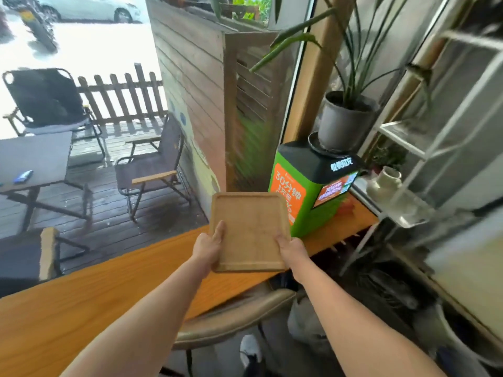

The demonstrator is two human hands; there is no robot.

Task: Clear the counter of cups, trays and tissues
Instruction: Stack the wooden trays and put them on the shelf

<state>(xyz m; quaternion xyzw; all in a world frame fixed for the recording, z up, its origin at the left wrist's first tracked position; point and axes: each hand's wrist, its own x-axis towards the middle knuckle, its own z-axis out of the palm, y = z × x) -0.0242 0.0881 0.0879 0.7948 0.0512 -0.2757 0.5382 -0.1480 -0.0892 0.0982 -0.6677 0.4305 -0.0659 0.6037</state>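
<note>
A bare wooden tray [249, 224] is held above the orange wooden counter [109, 284], tilted slightly away from me. My left hand [208, 244] grips its near left edge with the thumb on top. My right hand [291, 250] grips the near right corner. Nothing lies in the tray. No cups or tissues show on the visible counter.
A green and orange kiosk box [302, 191] stands on the counter's right end with a grey potted plant [344, 121] on top. White wire shelving [424, 148] with a small vase [385, 180] is at the right. A beige chair back [234, 319] sits below the counter. Patio chairs lie beyond the window.
</note>
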